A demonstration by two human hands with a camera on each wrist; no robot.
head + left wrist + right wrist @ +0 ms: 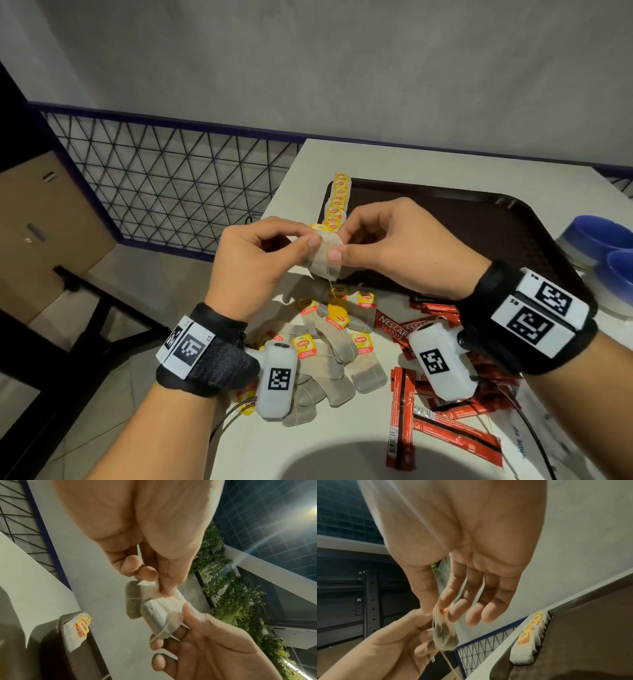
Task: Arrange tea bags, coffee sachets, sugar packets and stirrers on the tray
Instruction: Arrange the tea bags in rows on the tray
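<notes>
Both hands hold one tea bag (324, 257) in the air above the table, near the tray's left front corner. My left hand (274, 250) pinches its top from the left. My right hand (370, 243) pinches it from the right, thumb in front. Its string hangs down to a yellow tag (337, 308). In the left wrist view the tea bag (157, 614) sits between both hands' fingertips. A row of tea bags (337, 202) with yellow tags lies along the left edge of the dark brown tray (479, 219). Loose tea bags (329, 353) and red coffee sachets (442, 404) lie on the white table.
Blue bowls (603, 246) are stacked at the right of the tray. The white table (308, 445) ends at its left edge beside a black mesh railing (164, 178). A cardboard box (41, 222) stands on the floor at the left. A cable (226, 421) runs under my left wrist.
</notes>
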